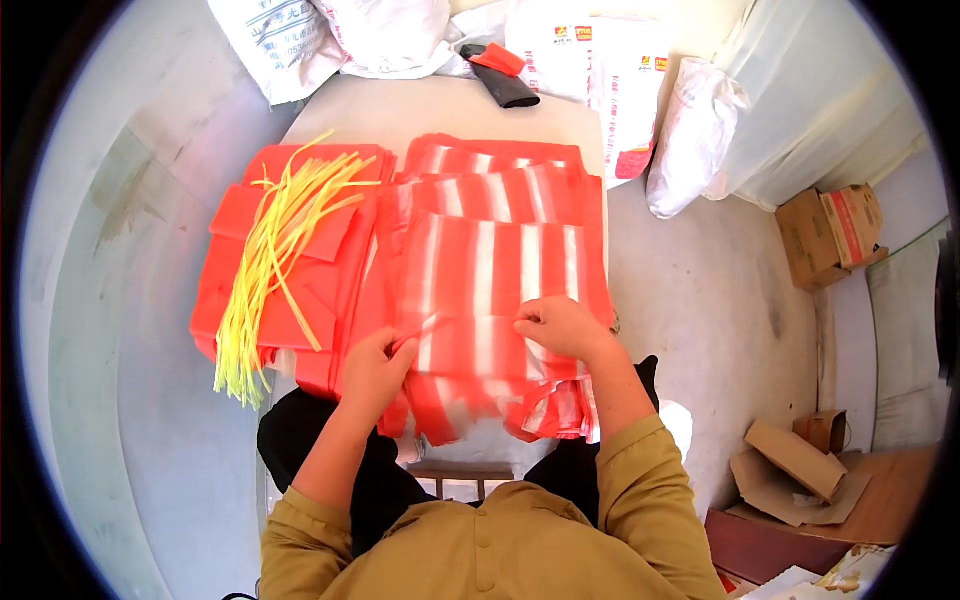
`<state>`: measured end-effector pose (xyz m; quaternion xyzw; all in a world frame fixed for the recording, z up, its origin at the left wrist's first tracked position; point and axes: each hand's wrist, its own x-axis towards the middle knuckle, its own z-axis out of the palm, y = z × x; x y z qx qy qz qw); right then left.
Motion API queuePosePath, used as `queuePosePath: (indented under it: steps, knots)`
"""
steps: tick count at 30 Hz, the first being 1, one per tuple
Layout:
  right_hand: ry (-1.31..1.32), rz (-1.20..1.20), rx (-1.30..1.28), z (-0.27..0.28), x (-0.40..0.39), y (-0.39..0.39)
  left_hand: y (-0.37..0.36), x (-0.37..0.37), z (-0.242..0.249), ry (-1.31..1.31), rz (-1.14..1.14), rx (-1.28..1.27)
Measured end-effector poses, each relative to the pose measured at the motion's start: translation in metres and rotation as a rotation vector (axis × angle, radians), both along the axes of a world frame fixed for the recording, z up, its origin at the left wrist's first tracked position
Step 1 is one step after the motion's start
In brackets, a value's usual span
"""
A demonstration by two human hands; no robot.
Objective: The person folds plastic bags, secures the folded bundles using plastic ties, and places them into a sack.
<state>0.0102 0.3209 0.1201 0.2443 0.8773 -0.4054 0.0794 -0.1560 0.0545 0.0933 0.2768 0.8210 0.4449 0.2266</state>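
A stack of thin red-and-white striped sheets [500,240], perhaps bags, covers the middle of the table. Closest to me is a striped sheet [465,395] whose lower end is blurred and hangs over the table's front edge. My left hand [378,368] is closed, thumb against fingers, at the left end of that sheet's upper edge. At the right end of the same edge, my right hand [556,325] pinches with curled fingers. To the left lies a pile of folded plain red material [225,290], with a bundle of yellow strips [270,270] across it.
White printed sacks [390,35] stand along the table's far side, near a black-and-red roll [503,85]. Another white sack [695,140] leans at the right. Cardboard boxes [825,235] sit on the floor, with opened cardboard [790,470] at lower right.
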Motion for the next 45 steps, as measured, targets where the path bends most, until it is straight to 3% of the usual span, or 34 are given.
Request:
queuePosePath:
  steps: [5,8,11,14,17,20,23,26,29,30,35,39,45]
  knots:
    - [0.007,0.041,0.135,-0.002,0.000,-0.005,-0.006,0.000,-0.020,-0.109,0.066,0.067]
    - [0.027,0.056,0.363,-0.001,0.002,-0.016,-0.003,0.002,-0.017,-0.144,0.102,0.063]
    - [0.365,0.023,0.588,-0.014,0.017,-0.023,-0.001,-0.002,-0.029,-0.240,0.147,0.096]
    - [0.213,0.240,0.579,0.002,0.044,-0.034,0.000,-0.004,-0.033,-0.261,0.163,0.123]
    - [0.470,0.265,0.574,0.002,0.075,-0.044,0.002,-0.003,-0.038,-0.338,0.207,0.194]
    - [0.417,0.198,0.616,-0.012,0.093,-0.039,0.003,-0.003,-0.049,-0.255,0.233,0.232]
    - [0.445,0.177,0.656,-0.017,0.097,-0.038,0.004,0.011,-0.021,-0.123,0.273,0.255]
    - [0.439,0.209,0.696,-0.016,0.096,-0.038,-0.010,0.012,-0.025,-0.113,0.141,0.277]
    - [0.400,0.214,0.735,-0.021,0.096,-0.038,-0.025,0.007,-0.052,0.219,-0.049,0.264]
    - [0.399,0.219,0.740,-0.021,0.097,-0.038,-0.027,0.011,-0.033,0.139,-0.074,0.180]
    - [0.363,0.231,0.745,-0.015,0.099,-0.038,-0.021,0.015,-0.016,0.467,-0.125,0.151]
    - [0.221,0.227,0.675,0.003,0.098,-0.038,-0.020,0.015,-0.007,0.624,-0.147,0.096]
    - [0.090,0.141,0.393,0.050,0.100,-0.038,-0.033,0.011,0.017,0.546,-0.168,0.086]
